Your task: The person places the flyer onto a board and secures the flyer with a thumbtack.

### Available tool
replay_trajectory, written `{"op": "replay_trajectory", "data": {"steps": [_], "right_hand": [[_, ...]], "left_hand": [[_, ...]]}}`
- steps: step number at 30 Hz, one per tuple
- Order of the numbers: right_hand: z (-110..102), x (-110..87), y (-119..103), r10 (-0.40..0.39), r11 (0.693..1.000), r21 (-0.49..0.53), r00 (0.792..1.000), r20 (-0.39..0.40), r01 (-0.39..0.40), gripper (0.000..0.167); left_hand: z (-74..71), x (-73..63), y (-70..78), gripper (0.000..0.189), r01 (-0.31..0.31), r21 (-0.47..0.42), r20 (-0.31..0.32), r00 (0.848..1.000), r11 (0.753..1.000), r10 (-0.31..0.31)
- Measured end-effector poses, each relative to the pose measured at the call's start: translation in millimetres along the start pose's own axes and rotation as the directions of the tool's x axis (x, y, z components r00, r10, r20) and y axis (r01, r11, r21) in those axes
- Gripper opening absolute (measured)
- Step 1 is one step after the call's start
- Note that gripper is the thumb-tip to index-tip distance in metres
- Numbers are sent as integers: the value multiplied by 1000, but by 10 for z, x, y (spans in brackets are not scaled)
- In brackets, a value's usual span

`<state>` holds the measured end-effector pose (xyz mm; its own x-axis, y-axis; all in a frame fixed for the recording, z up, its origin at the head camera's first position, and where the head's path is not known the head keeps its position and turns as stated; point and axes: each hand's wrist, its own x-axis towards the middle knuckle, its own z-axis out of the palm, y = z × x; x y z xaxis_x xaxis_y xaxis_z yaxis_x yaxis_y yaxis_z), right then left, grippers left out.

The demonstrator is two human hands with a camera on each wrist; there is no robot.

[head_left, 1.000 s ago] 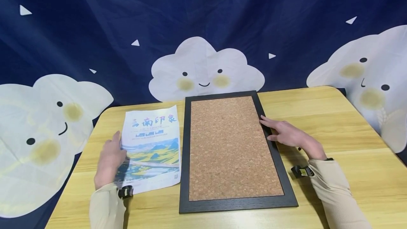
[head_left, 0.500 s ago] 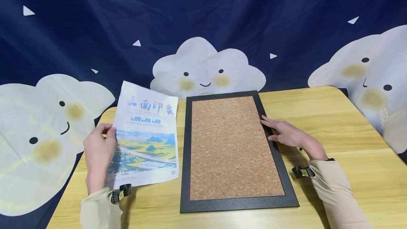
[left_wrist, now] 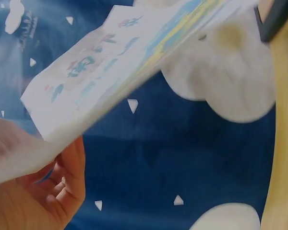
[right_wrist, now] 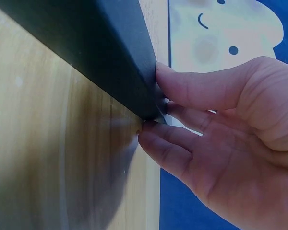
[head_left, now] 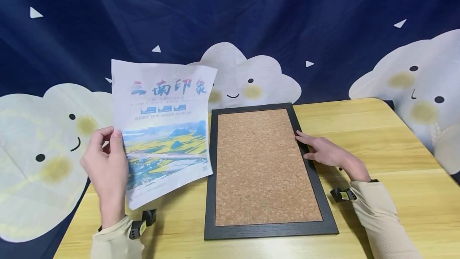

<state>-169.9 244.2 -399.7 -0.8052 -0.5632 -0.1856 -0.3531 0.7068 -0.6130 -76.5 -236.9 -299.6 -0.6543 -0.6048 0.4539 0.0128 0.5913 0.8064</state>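
Note:
In the head view my left hand (head_left: 108,167) pinches a printed poster (head_left: 169,123) by its left edge, thumb in front and fingers behind. The paper is raised off the table, slightly bowed, with large Chinese characters above a blue and yellow landscape. From the left wrist the same poster (left_wrist: 110,62) shows at a steep slant. A cork board (head_left: 266,171) in a black frame (head_left: 271,230) lies on the table, right of the poster. On its right side my right hand (head_left: 325,151) rests with extended fingers against the frame; the right wrist view shows thumb and fingertips at the frame's edge (right_wrist: 120,52).
The light wooden table (head_left: 377,151) carries the board near its middle. Behind it hangs a dark blue curtain (head_left: 251,7) with white clouds and small triangles. The board's top end reaches the table's back edge.
My left hand has taken hold of the poster's left edge and lifted it off the table, tilting it up toward the camera. The right hand and the board have stayed put.

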Motion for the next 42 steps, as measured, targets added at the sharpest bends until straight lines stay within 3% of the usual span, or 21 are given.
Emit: {"op": "replay_trajectory", "data": {"steps": [5, 10, 15, 18, 20, 23, 29, 34, 36, 40, 42], "right_hand": [[-8, -12, 8, 17, 1000, 20, 1000, 5, -17, 67], [-8, -14, 16, 1, 1000, -9, 1000, 3, -1, 67], [1, -14, 31, -1, 1000, -3, 1000, 0, 1, 66], [6, -19, 32, 10, 1000, 24, 1000, 4, -10, 66], [11, -19, 24, 17, 999, 28, 1000, 6, -17, 66], [14, -15, 12, 21, 999, 25, 1000, 9, -22, 66], [3, -7, -15, 36, 999, 20, 999, 8, -37, 67], [0, 5, -20, 39, 999, 13, 999, 4, -39, 66], [2, 11, -16, 31, 999, 8, 1000, 2, -31, 66], [-5, 12, -12, 23, 1000, 8, 1000, 0, -23, 66], [-23, 2, -2, 16, 1000, 2, 1000, -24, -16, 65]], "left_hand": [[132, -86, 127, 20, 30, -187, 22, 999, 982, -26], [364, -266, 251, 25, 26, -339, 120, 993, 940, 15], [641, -497, 298, 32, -1, -381, 235, 967, 925, 98], [818, -637, 274, 26, -4, -351, 313, 942, 937, 121], [930, -726, 247, 24, -6, -316, 371, 920, 949, 129], [1077, -846, 190, 22, -24, -240, 466, 874, 970, 137], [1235, -969, 46, 22, -120, -120, 636, 753, 985, 170], [1259, -958, -37, 23, -149, -47, 740, 659, 988, 135], [1257, -944, -56, 24, -158, -17, 765, 633, 987, 115], [1261, -921, -86, 27, -178, 36, 795, 601, 983, 80], [1256, -912, -94, 32, -173, 58, 816, 575, 983, 53]]}}
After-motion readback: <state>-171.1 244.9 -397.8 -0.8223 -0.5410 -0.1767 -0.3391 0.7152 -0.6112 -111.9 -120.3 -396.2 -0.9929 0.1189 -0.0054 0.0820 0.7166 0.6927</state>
